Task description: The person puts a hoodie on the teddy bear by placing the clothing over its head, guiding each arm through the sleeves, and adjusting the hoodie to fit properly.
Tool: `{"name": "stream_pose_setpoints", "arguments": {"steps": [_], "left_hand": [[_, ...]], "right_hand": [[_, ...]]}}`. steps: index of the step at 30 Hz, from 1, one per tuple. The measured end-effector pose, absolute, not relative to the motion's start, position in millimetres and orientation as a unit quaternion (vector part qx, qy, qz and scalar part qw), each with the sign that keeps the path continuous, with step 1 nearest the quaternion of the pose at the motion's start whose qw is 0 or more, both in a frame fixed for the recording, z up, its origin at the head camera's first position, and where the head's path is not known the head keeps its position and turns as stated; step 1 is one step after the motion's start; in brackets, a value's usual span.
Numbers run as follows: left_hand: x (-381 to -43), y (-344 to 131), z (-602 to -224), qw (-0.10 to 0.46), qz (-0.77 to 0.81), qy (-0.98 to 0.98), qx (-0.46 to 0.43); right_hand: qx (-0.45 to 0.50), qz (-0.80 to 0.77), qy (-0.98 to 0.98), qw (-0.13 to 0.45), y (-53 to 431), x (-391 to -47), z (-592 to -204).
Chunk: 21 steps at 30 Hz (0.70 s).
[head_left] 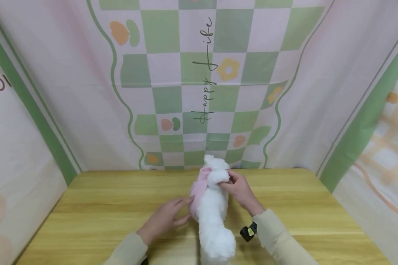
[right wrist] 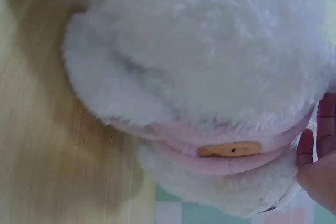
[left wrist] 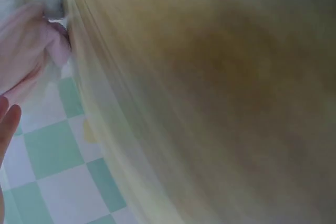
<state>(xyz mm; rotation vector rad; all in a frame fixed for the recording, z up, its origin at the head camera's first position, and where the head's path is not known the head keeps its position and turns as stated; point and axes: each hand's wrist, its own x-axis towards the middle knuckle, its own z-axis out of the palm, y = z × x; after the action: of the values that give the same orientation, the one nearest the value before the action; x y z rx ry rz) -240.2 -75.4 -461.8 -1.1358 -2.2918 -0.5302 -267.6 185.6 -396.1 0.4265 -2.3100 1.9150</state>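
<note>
A white plush toy (head_left: 215, 206) with pink clothing (head_left: 197, 193) is on the wooden table, its long fluffy tail-like part (head_left: 219, 241) toward me. My left hand (head_left: 164, 219) is at the toy's left side, fingers fairly straight, with the fingertips right at the pink cloth. On the other side, my right hand (head_left: 242, 191) pinches a rounded white flap near the toy's head between thumb and fingers. The right wrist view shows an orange toggle (right wrist: 231, 149) on the pink band, with the right thumb and fingers at the toy's edge. Left fingers (left wrist: 8, 127) show below the pink cloth in the left wrist view.
The wooden tabletop (head_left: 119, 184) reaches back to a hanging cloth (head_left: 199, 73) with green checks, flowers and lettering. More patterned cloth hangs at both sides. A small black device (head_left: 248, 232) is by the right sleeve.
</note>
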Motion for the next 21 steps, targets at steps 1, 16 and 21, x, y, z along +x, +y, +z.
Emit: {"name": "stream_pose_setpoints", "arguments": {"steps": [1,16,21], "left_hand": [[-240,-76,-462,0.257,-0.192,-0.848,-0.422],[-241,-101,-450,0.148,-0.215,-0.899,-0.35],[-242,-104,-447,0.169,-0.243,-0.897,-0.329]], "right_hand": [[0.14,0.624,-0.767,0.051,185,-268,-396],[0.186,0.587,-0.787,0.027,160,-280,-419],[0.213,0.592,-0.777,0.018,157,-281,-428]]}}
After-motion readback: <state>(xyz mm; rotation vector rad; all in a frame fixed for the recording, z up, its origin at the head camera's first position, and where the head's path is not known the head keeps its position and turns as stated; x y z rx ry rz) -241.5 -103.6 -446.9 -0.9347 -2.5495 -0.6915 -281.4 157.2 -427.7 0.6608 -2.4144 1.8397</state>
